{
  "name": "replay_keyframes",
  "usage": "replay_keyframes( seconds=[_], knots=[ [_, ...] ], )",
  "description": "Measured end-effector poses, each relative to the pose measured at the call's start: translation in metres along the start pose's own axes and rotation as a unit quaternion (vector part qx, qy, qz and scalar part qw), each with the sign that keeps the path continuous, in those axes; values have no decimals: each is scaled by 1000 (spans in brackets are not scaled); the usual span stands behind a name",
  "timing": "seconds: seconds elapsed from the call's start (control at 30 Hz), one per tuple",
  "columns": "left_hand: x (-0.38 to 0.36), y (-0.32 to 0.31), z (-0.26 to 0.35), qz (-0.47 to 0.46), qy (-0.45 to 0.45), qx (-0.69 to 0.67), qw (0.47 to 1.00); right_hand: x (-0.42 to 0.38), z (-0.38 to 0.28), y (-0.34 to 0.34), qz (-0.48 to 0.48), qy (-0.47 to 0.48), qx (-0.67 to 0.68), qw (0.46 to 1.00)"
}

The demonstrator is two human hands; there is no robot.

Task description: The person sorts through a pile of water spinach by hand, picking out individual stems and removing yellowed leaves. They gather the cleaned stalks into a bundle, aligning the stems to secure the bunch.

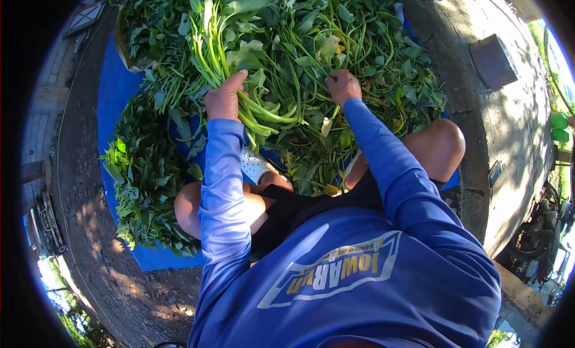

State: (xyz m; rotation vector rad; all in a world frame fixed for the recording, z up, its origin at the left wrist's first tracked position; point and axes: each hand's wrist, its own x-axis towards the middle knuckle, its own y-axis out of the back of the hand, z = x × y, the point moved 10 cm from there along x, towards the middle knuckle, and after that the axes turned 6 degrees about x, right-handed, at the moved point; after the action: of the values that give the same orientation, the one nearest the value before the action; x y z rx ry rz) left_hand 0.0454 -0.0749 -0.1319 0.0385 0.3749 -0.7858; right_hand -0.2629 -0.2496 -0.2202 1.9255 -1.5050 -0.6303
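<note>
My left hand (225, 97) is closed around a bunch of long, pale green leafy stems (209, 56). Their cut ends (263, 121) stick out to the right below the hand, and their leaves point up and away. Over the large heap of green leafy vines (371, 33), my right hand (344, 87) has its fingers pinched together on a leafy stem among the greens; the fingertips are partly hidden. A few yellowed leaves (328, 126) lie below that hand.
A stack of darker leafy bunches (150, 180) lies on the blue tarp (117, 78) at the left. My white clog (254, 165) rests close to the heap. On the concrete at right stands a grey cylindrical container (494, 61); green bottles (560, 127) are farther right.
</note>
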Motion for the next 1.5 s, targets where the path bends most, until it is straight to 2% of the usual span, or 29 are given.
replay_keyframes(
  seconds=[0.1,0.13,0.23,0.27,0.37,0.4,0.5,0.53,0.6,0.63,0.7,0.73,0.8,0.83,0.9,0.93,0.97,1.0,1.1,1.13,1.2,1.23,1.3,1.37,1.43,1.47,1.5],
  knots=[
    [5,6,-2,18,-18,7,1000,3,-8,12,20,19,-30,999],
    [6,7,-1,25,-27,11,999,5,-4,13,-15,-14,13,1000],
    [8,5,-7,28,-34,12,999,4,-6,27,17,-48,99,994],
    [14,3,-12,23,-39,15,999,5,-14,34,33,-22,73,997],
    [21,-1,-19,22,-49,41,998,-2,-36,56,66,-29,29,997],
    [20,-2,-22,29,-45,53,997,2,-31,60,114,-10,32,993],
    [17,-5,-26,26,-60,67,996,-8,-47,79,65,-68,125,988],
    [17,-7,-27,30,-77,79,993,-13,-49,86,110,-59,215,968],
    [8,-11,-23,24,-110,136,984,-23,-53,89,123,-69,325,935],
    [10,-10,-30,38,-88,164,982,-29,-55,90,129,-74,378,914],
    [15,-7,-49,65,-43,222,972,-40,-82,108,176,-2,418,891],
    [1,-13,-34,57,-69,227,970,-41,-85,113,195,15,413,889],
    [18,-14,-63,69,-66,238,967,-47,-99,123,226,65,397,887],
    [23,-13,-76,74,-62,245,965,-48,-106,118,214,66,409,885],
    [-1,-28,-56,21,-48,242,969,-51,-125,98,189,68,433,879],
    [-6,-34,-50,7,-45,253,966,-46,-119,72,145,47,460,875],
    [-8,-36,-50,-8,-40,265,963,-52,-125,41,49,-27,452,890],
    [2,-41,-66,-35,-44,199,978,-68,-129,12,-47,-101,437,892],
    [-6,-51,-62,-50,-106,51,992,-84,-113,-44,-115,-94,394,907],
    [-19,-47,-52,-36,-70,98,992,-84,-118,-49,-130,-86,394,906],
    [-3,-42,-82,-75,-16,116,990,-93,-117,-54,-155,-83,395,902],
    [4,-44,-94,-98,9,124,987,-92,-129,-38,-104,10,340,935],
    [-5,-36,-83,-69,12,135,988,-113,-158,-10,-5,183,209,961],
    [6,-31,-74,-56,-6,182,982,-135,-184,16,24,243,207,947],
    [12,-17,-52,19,-79,96,992,-153,-197,32,32,317,208,925],
    [11,-8,-40,57,-112,55,991,-155,-187,35,2,289,247,925],
    [17,-1,-33,55,-106,66,991,-151,-173,41,-20,244,265,933]
  ],
)
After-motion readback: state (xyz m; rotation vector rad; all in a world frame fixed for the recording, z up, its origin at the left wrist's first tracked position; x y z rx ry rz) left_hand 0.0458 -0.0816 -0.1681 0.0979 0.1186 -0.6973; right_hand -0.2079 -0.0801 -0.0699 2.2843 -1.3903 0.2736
